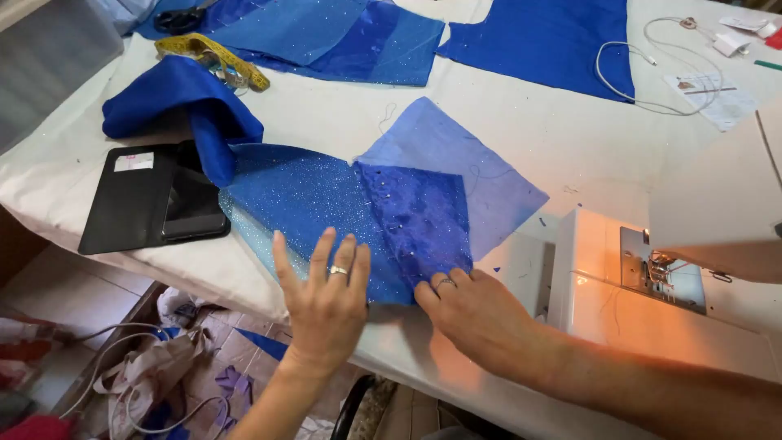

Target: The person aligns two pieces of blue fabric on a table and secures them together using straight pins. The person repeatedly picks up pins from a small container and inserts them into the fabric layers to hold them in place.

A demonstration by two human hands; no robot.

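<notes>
Hands press flat on blue cloth at the near edge of the counter. The left hand lies with fingers spread, its grip released, palm down on the glittery blue fabric. The right hand also rests open, fingertips on the darker pinned blue piece, which overlaps a paler sheer panel. A phone in a black folding case lies to the left, just beside a crumpled royal blue cloth. A yellow tape measure sits farther back. A white sewing machine, its lamp glowing orange, stands at the right.
</notes>
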